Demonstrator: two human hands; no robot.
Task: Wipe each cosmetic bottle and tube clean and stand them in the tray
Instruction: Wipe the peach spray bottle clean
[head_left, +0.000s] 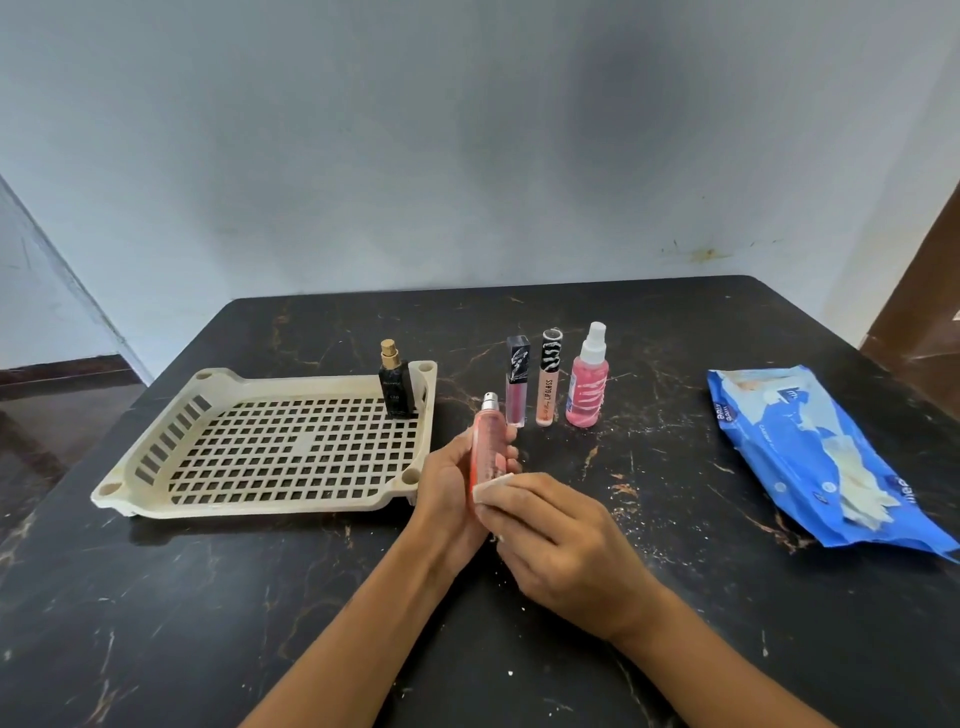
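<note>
My left hand (448, 486) grips a slim pink spray bottle (487, 447) with a silver nozzle, held upright over the table. My right hand (553, 530) pinches a white wipe (491, 488) against the bottle's lower end. A cream slotted tray (156, 457) lies to the left, and a black perfume bottle (396, 387) with a gold top stands in its far right corner. Behind my hands stand a mauve lip gloss tube (517, 382), a peach lip gloss tube (549, 376) and a pink spray bottle (587, 379) with a white nozzle.
A blue pack of wipes (810, 457) lies at the right of the black marble-patterned table (675, 649), with white wipes poking out. A pale wall rises behind the table's far edge. A brown door edge (924, 312) shows at the far right.
</note>
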